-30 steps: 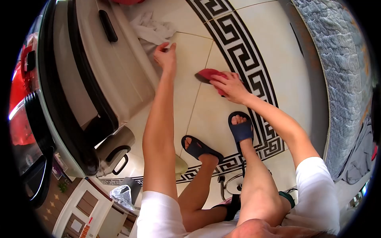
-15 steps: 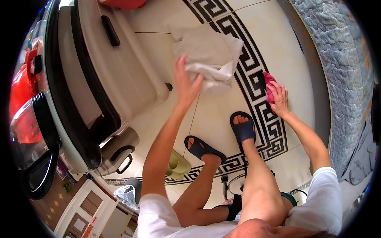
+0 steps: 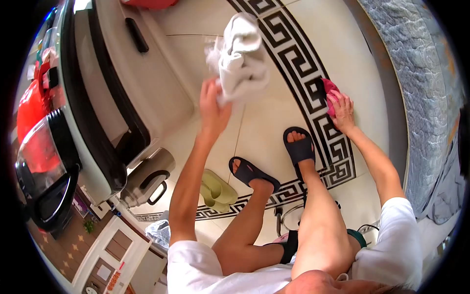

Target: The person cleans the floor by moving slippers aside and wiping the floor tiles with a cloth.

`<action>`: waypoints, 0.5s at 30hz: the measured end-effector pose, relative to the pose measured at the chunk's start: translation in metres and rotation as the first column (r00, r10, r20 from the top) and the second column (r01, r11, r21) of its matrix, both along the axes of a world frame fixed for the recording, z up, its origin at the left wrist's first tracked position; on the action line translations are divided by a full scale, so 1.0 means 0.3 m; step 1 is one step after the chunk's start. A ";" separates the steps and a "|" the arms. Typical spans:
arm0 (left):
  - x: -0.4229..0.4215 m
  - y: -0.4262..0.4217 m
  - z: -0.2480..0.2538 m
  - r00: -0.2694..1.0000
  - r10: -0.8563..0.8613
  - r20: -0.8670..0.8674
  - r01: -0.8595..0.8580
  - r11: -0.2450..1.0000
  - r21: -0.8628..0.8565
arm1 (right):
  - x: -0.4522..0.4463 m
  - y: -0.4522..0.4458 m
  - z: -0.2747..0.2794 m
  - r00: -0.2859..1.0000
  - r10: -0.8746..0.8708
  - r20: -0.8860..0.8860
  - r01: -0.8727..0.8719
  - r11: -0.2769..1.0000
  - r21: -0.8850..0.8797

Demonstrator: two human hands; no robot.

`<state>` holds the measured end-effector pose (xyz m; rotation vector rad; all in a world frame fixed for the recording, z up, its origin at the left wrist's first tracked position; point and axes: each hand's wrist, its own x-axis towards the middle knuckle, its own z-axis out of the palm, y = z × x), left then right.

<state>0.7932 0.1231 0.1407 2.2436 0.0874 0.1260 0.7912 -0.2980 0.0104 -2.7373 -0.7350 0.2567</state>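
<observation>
The left hand (image 3: 214, 109) holds a crumpled white cloth (image 3: 241, 63) up over the tiled floor (image 3: 264, 122), its fingers bent and gripping the lower left edge of the fabric; the cloth bunches into loose folds above the hand, and its left part is blurred. The right hand (image 3: 342, 110) is lower and well to the right, with the fingers spread and curved over a pink and black item (image 3: 330, 93), which lies on the floor at the outer edge of the black-and-white key-pattern border (image 3: 296, 61). The fingers cover part of this item, so its full shape cannot be told. Between the arms, nearer the body, are the person's feet in dark slippers (image 3: 299, 149), and a pair of pale green slippers (image 3: 216, 192) sits on the floor just left of the left foot. A large beige and black piece of furniture (image 3: 156, 83) stands on the left side, with a steel container (image 3: 147, 176) with a black handle close to its near end. Farther left are a red bag (image 3: 30, 110) and a clear-and-black appliance (image 3: 41, 152). A clear plastic bag (image 3: 159, 232) is beside the left arm, near the white sleeve. Along the right side runs a grey-blue quilted cover (image 3: 416, 98).
</observation>
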 end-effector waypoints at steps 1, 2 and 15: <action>-0.082 0.020 0.031 0.999 -0.047 0.019 0.046 0.999 0.019 | 0.009 -0.004 -0.014 1.000 0.001 0.011 -0.001 1.000 0.009; -0.170 0.032 0.067 0.998 -0.027 0.049 0.024 0.998 0.059 | -0.007 -0.011 -0.016 1.000 0.004 0.006 -0.004 1.000 0.013; -1.279 0.217 0.125 0.667 0.460 -0.586 0.159 0.680 0.716 | -0.016 -0.001 -0.020 1.000 -0.004 -0.002 0.003 0.999 -0.041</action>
